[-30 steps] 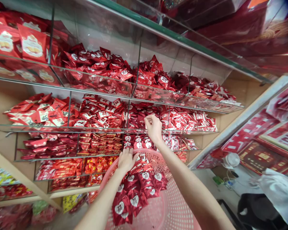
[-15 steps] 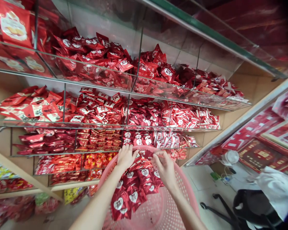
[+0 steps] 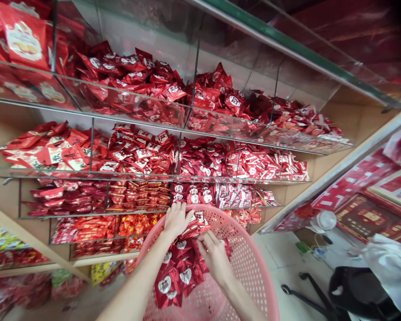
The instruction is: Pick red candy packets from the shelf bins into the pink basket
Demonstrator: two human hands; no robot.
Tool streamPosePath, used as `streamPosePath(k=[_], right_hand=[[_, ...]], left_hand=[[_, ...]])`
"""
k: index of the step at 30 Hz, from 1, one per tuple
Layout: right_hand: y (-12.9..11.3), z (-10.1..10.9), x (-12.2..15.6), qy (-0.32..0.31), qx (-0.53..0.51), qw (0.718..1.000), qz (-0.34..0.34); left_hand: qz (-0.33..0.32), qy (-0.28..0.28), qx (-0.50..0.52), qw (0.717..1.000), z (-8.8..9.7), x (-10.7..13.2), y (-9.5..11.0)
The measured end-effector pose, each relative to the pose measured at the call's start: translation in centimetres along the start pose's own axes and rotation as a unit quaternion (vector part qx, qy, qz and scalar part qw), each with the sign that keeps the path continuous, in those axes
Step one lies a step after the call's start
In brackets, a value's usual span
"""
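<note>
A pink perforated plastic basket (image 3: 250, 267) is tipped up against glass shelves of red candy packets. Dark red packets with white hearts (image 3: 175, 276) lie heaped inside it. My left hand (image 3: 176, 220) rests at the basket's far rim, fingers curled over the rim and the packets there. My right hand (image 3: 214, 256) reaches into the heap, its fingers closed among the heart packets; whether it holds one is hidden. Just above the basket, a shelf compartment (image 3: 192, 194) holds the same heart packets.
Tiers of glass shelving (image 3: 194, 129) with dividers carry many red wrapped sweets. A wooden frame edge (image 3: 334, 174) runs diagonally at right, with red boxes (image 3: 364, 214) beyond. A white bag (image 3: 390, 263) and black chair base (image 3: 307, 290) stand on the floor at lower right.
My right hand came down from the glass shelf into the basket and now digs into the packet heap. My left hand has stayed at the rim.
</note>
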State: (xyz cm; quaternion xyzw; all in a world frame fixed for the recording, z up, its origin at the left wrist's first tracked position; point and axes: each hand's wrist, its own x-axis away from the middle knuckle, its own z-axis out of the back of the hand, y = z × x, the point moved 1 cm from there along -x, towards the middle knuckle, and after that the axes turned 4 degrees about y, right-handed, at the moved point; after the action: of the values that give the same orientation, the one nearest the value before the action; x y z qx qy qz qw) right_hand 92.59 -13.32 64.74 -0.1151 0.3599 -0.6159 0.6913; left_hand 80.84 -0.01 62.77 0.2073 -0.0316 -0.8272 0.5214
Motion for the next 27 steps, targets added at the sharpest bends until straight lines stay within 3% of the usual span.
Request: streamPosePath(k=[5, 15, 27], right_hand=[[0.5, -1.8, 0.4, -0.030, 0.029, 0.999, -0.009], [1.3, -4.5, 1.5, -0.025, -0.075, 0.997, 0.027], [0.8, -2.1, 0.3, 0.014, -0.084, 0.996, -0.020]], left_hand=[[0.000, -0.004, 0.002, 1.000, 0.1, 0.0, 0.0], [0.004, -0.017, 0.005, 1.000, 0.3, -0.1, 0.1], [0.004, -0.020, 0.013, 1.000, 0.4, 0.0, 0.1]])
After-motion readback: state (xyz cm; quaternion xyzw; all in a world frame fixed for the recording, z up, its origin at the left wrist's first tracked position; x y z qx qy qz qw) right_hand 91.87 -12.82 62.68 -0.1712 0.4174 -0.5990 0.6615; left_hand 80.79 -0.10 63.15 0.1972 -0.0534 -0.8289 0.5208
